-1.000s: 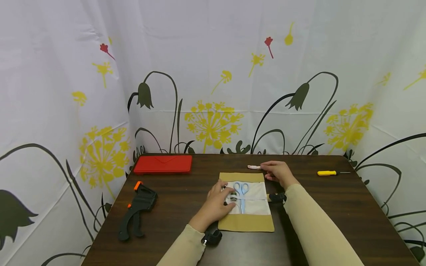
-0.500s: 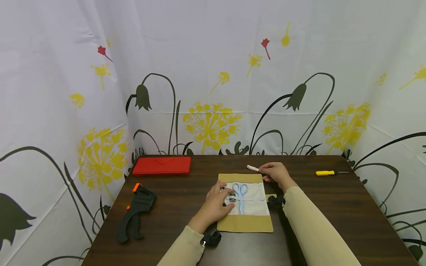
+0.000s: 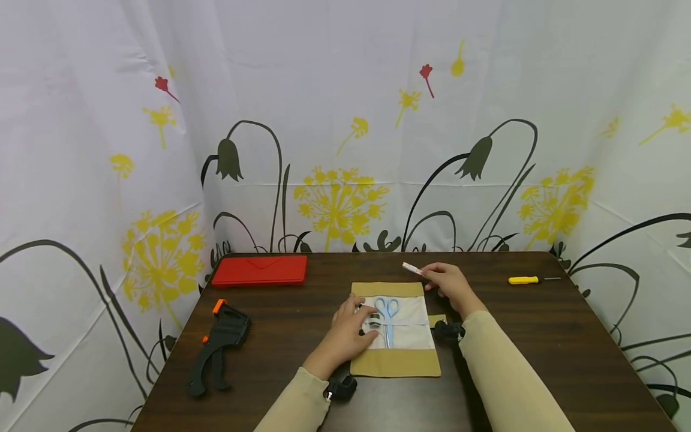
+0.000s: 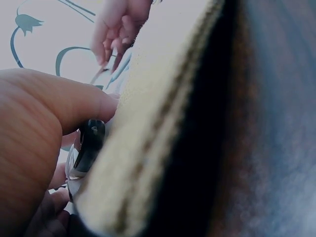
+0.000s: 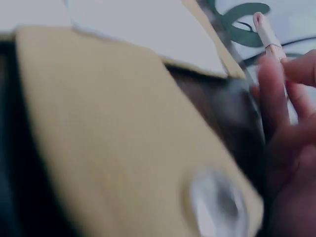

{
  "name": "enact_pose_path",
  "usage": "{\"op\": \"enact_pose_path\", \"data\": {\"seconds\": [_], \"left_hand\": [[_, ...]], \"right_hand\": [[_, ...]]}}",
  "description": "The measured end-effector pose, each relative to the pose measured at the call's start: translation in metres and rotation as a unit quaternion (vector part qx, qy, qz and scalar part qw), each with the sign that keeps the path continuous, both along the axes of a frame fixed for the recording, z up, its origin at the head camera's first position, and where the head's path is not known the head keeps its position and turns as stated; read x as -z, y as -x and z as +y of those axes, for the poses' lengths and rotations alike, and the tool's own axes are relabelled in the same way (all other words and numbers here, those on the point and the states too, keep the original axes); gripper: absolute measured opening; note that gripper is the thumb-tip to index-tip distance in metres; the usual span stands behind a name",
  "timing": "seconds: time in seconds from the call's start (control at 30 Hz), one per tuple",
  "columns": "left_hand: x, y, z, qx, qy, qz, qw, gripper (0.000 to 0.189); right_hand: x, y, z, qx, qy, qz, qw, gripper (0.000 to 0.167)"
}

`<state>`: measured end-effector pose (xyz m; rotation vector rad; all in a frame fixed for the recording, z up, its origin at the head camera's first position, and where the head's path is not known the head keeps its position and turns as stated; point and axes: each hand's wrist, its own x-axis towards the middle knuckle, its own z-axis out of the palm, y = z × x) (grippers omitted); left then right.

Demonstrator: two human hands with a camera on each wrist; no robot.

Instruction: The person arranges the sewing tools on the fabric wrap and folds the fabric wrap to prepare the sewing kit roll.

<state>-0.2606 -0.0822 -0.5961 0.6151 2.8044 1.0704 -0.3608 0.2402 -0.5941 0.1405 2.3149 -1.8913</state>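
Two hands (image 3: 345,333) (image 3: 450,284) in play, one pouch (image 3: 394,363), one pair of scissors (image 3: 387,316), one white stick (image 3: 412,268), and there's one clamp (image 3: 229,327), one red case (image 3: 259,271), one screwdriver (image 3: 523,280), one table (image 3: 550,348)!

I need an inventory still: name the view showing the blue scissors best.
The head view: the blue scissors show there from handle loops to blades, lying in the open fabric case. The left wrist view gives at most a pale-blue sliver; the right wrist view, none discernible.
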Motion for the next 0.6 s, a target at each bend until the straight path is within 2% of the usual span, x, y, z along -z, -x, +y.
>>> {"op": "enact_pose_path", "data": {"seconds": [0.07, 0.13, 0.23, 0.33, 0.37, 0.4, 0.43, 0.5, 0.57, 0.6], "left_hand": [[0.0, -0.001, 0.0, 0.0, 0.0, 0.0, 1.0, 0.043], [0.001, -0.001, 0.0, 0.001, 0.002, -0.003, 1.0, 0.043], [0.002, 0.0, 0.0, 0.002, 0.0, -0.002, 1.0, 0.044], [0.001, 0.001, -0.001, -0.001, 0.001, 0.002, 1.0, 0.043], [0.0, 0.001, -0.002, -0.002, -0.002, 0.004, 1.0, 0.043], [0.0, 0.001, -0.002, -0.004, -0.001, 0.004, 1.0, 0.043], [-0.001, 0.001, -0.002, -0.004, -0.001, 0.004, 1.0, 0.043], [0.0, 0.001, -0.002, -0.003, 0.0, -0.001, 1.0, 0.043], [0.0, 0.001, -0.002, -0.003, -0.001, -0.004, 1.0, 0.043], [0.0, 0.001, -0.002, -0.004, -0.003, -0.006, 1.0, 0.044]], "right_hand": [[0.004, -0.003, 0.006, 0.003, 0.055, 0.015, 0.9984, 0.027], [0.009, -0.005, 0.013, 0.018, 0.123, 0.022, 0.992, 0.023], [0.013, -0.008, 0.021, 0.037, 0.214, 0.03, 0.9757, 0.017], [0.014, -0.008, 0.024, 0.035, 0.284, 0.044, 0.9571, 0.023], [0.014, -0.009, 0.026, 0.028, 0.314, 0.05, 0.9477, 0.025], [0.014, -0.01, 0.026, 0.022, 0.351, 0.056, 0.9344, 0.025], [0.014, -0.011, 0.028, 0.01, 0.395, 0.061, 0.9167, 0.027], [0.014, -0.017, 0.032, -0.005, 0.483, 0.064, 0.8732, 0.027], [0.014, -0.024, 0.035, -0.026, 0.561, 0.067, 0.8244, 0.032], [0.014, -0.028, 0.037, -0.036, 0.588, 0.068, 0.8049, 0.034]]}}
